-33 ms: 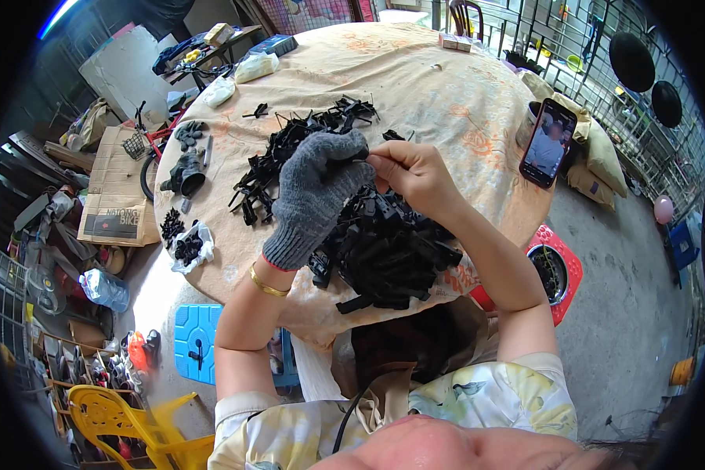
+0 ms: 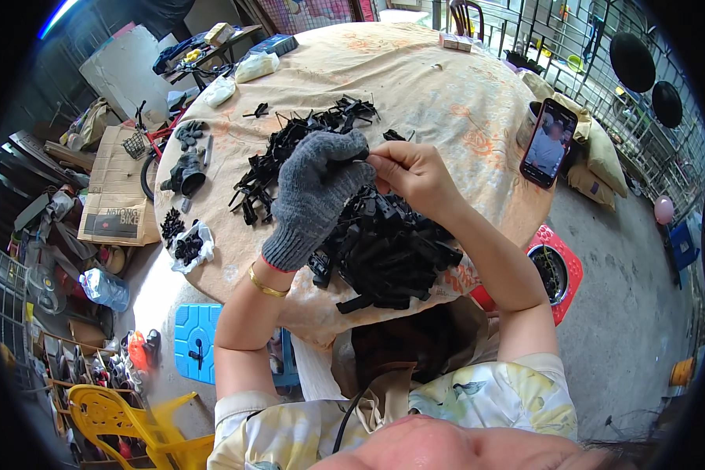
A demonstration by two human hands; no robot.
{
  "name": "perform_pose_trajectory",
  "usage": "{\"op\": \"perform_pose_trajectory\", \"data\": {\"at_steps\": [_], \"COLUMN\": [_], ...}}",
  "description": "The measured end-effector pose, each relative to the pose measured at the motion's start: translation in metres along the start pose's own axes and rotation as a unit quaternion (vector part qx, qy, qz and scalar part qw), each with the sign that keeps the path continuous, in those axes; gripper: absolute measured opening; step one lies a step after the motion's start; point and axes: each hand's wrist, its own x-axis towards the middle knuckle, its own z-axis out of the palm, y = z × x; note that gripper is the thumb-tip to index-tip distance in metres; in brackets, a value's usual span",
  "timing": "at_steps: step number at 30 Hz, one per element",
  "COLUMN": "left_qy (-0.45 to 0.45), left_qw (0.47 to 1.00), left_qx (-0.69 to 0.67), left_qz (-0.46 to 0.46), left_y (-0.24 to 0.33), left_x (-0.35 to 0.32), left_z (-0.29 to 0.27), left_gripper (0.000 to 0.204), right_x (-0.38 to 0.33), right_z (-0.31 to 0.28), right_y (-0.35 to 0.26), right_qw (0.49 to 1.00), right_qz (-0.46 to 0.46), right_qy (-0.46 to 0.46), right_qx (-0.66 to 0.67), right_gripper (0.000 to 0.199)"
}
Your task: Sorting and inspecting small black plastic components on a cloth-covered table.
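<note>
No displacement is visible since the earlier frame: both hands, the heaped parts and the phone hold the same positions. Left hand, in a grey knit glove, is curled, its thumb and fingers closed around a small black part. Right hand, bare, meets it from the right; the grip of thumb and forefinger is pressed together and appears to pinch the part's right end.

Governing relation: the part lies directly between the two sets of fingertips, above the worktop, in contact with the glove and left of the bare fingertips. Its long axis seems to run crosswise, from hand to hand, but this cannot be confirmed. Neither hand is clearly nearer, since both reach it.

Near pile of black parts lies below the hands, toward the body; far pile lies beyond and left of the glove.

Visibility limits: the glove covers most of the held part, so its shape is indistinct. The left fingertips are partly obscured. Individual pieces within both piles merge into one dark mass.
</note>
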Motion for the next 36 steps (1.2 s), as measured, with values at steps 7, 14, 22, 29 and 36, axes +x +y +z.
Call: {"op": "perform_pose_trajectory", "data": {"at_steps": [7, 14, 22, 29, 36], "left_qy": [-0.028, -0.281, -0.139, -0.085, -0.102], "left_qw": [0.967, 0.955, 0.964, 0.952, 0.971], "left_qx": [0.208, 0.091, -0.078, -0.162, -0.139], "left_qz": [0.146, -0.032, -0.214, -0.244, -0.169], "left_y": [0.01, 0.016, -0.02, -0.035, -0.02], "left_x": [0.008, 0.009, 0.018, 0.016, 0.011], "left_z": [0.001, -0.011, -0.013, -0.021, -0.004], "left_gripper": [0.022, 0.042, 0.043, 0.067, 0.055], "right_x": [0.009, 0.031, 0.039, 0.026, 0.014], "right_z": [-0.02, -0.062, -0.05, -0.018, -0.013], "right_y": [0.006, 0.046, 0.075, 0.039, 0.023], "right_qw": [0.992, 0.948, 0.781, 0.983, 0.999], "right_qz": [0.038, -0.041, 0.024, -0.152, 0.05], "right_qy": [-0.079, 0.086, -0.105, -0.072, -0.006], "right_qx": [0.094, -0.305, -0.615, -0.074, -0.004], "right_gripper": [0.014, 0.017, 0.017, 0.011, 0.017]}}
